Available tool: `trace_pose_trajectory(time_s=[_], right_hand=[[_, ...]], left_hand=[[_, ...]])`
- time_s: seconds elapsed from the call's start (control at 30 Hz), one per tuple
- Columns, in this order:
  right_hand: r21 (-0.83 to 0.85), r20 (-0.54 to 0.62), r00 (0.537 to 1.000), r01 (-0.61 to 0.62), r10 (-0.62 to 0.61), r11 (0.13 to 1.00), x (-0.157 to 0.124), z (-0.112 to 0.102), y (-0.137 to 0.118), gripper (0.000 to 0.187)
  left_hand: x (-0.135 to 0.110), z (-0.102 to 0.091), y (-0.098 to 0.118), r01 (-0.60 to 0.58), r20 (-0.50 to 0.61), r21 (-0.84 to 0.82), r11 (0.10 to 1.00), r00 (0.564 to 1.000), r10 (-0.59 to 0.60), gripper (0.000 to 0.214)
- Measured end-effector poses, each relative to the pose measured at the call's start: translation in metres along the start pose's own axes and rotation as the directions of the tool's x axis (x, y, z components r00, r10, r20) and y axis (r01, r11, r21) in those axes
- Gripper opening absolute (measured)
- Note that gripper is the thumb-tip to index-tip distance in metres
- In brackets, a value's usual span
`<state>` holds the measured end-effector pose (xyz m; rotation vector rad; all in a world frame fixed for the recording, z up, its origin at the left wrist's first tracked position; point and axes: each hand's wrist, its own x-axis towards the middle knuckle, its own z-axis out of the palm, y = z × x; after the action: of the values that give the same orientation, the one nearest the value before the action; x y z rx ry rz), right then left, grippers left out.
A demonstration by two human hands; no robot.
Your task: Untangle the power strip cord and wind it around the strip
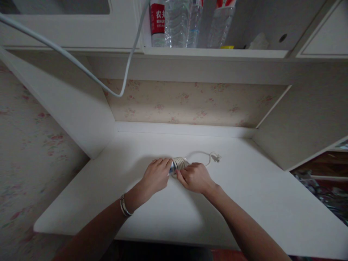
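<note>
Both my hands meet at the middle of a white desk [244,203]. My left hand [156,175] is closed around one end of a small object wrapped in coils of white cable [179,163]. My right hand [194,177] is closed on the other side, fingers pinching at the coil. A loose length of the same cable loops away to the right and ends in a white plug [216,157] lying on the desk. A silver bracelet [124,206] sits on my left wrist.
A white cord [81,67] hangs across the upper left. Above the desk, a shelf [214,52] holds clear water bottles [179,23] and a red-labelled one [157,20]. Floral wallpaper [187,103] backs the alcove. White side panels flank the desk; cluttered items lie at the far right [326,192].
</note>
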<state>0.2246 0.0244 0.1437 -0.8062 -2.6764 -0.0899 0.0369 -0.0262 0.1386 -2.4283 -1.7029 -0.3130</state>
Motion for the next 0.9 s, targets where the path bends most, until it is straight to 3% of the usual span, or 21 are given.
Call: trace_pose_trajectory(time_s=[0.2,0.33,0.4,0.5,0.6,0.9], right_hand=[[-0.003,-0.013,1.000,-0.016,0.016,1.000,0.028,-0.008,0.012,0.052],[0.175,-0.037,0.995,-0.083,0.090,0.981,0.040,-0.002,0.028,0.053],[0.357,-0.020,0.981,-0.173,0.193,0.918,0.041,0.005,0.037,0.055],[0.625,0.061,0.941,-0.295,0.332,0.723,0.038,0.018,0.049,0.055],[0.731,0.117,0.905,-0.357,0.409,0.581,0.034,0.029,0.053,0.054],[0.752,0.194,0.896,-0.397,0.399,0.526,0.031,0.045,0.036,0.057]], left_hand=[[-0.006,-0.006,0.018,-0.178,0.110,-0.046,0.983,0.977,0.182,0.034],[-0.011,-0.025,0.027,-0.255,0.111,-0.126,0.959,0.957,0.269,0.034],[-0.014,-0.033,0.028,-0.282,0.102,-0.174,0.944,0.948,0.302,0.034],[-0.020,-0.040,0.027,-0.295,0.057,-0.246,0.923,0.946,0.318,0.041],[-0.026,-0.043,0.025,-0.331,0.006,-0.262,0.906,0.939,0.345,0.039],[-0.031,-0.047,0.029,-0.444,-0.082,-0.203,0.873,0.896,0.437,0.023]])
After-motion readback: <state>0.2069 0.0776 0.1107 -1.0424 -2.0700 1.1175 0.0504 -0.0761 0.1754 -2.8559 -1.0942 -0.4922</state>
